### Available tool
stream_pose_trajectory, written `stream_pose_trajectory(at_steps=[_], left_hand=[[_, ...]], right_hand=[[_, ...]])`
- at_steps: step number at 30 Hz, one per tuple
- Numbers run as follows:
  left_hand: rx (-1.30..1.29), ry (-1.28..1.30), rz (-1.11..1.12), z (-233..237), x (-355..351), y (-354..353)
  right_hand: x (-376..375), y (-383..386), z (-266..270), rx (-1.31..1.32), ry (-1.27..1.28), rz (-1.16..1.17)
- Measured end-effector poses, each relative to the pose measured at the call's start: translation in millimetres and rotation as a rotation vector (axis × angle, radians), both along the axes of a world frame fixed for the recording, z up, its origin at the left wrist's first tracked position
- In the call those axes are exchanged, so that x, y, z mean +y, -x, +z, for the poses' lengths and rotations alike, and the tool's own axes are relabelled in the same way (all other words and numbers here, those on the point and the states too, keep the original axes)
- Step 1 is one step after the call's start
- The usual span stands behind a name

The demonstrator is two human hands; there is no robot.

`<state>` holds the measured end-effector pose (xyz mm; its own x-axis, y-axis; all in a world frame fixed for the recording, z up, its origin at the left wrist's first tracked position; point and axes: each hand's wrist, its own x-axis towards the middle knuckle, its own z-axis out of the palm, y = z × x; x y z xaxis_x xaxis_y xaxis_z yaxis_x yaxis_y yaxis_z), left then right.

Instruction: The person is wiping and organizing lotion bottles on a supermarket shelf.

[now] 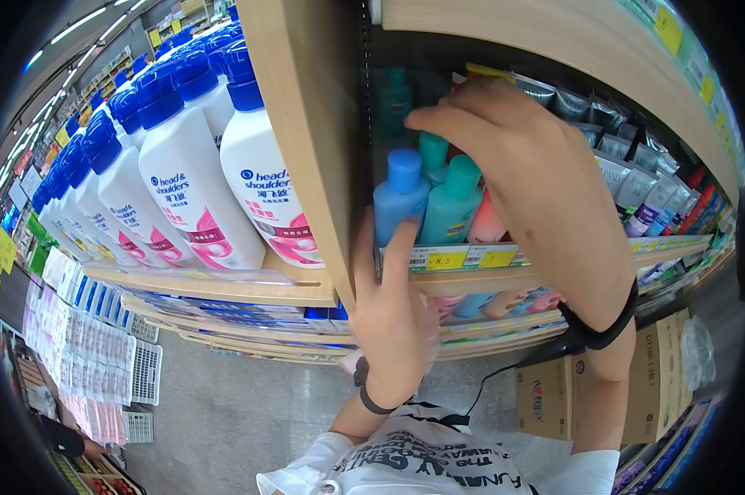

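Observation:
My left hand (391,309) is at the shelf's front edge, thumb and forefinger spread on either side of a blue bottle (401,200) and touching its front. My right hand (492,124) reaches over the front bottles into the shelf, its fingers bent above a teal bottle (433,157); whether its fingertips hold anything is hidden. A green bottle (452,202) stands upright beside the blue one, with a coral-pink bottle (488,219) to its right, partly behind my right forearm. Another teal bottle (396,103) stands deep in the shelf's dark back corner.
White pump bottles with blue caps (187,181) crowd the left shelf. A wooden divider (306,140) separates it from my shelf. Silver tubes (628,173) line the right side. Cardboard boxes (544,398) stand on the floor, lower right. Another person's hand (94,450) shows lower left.

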<state>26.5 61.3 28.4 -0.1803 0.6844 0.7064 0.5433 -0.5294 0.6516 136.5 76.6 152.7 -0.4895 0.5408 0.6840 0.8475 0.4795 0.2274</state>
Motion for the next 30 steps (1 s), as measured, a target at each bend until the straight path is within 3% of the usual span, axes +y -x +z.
stream_pose_trajectory(at_steps=[3, 6, 9, 15, 20, 25, 30], left_hand=[[0.024, -0.013, 0.002, 3, 4, 2], [0.043, -0.061, 0.005, 5, 11, 2], [0.032, -0.051, -0.02, 5, 12, 4], [0.044, -0.049, 0.004, 6, 13, 2], [0.077, -0.084, 0.017, 4, 14, 3], [-0.05, -0.015, 0.03, 2, 12, -1], [0.014, -0.11, 0.037, 2, 17, 1]], right_hand=[[11, -8, 3, -0.004, 0.114, 0.028], [30, -17, -1, -0.065, 0.018, 0.189], [23, -17, 5, -0.008, 0.192, 0.138], [26, -13, 10, -0.032, 0.227, 0.09], [34, -13, -1, -0.045, 0.093, 0.105], [39, -14, -2, -0.093, -0.017, 0.137], [33, -13, 5, -0.106, -0.008, 0.002]])
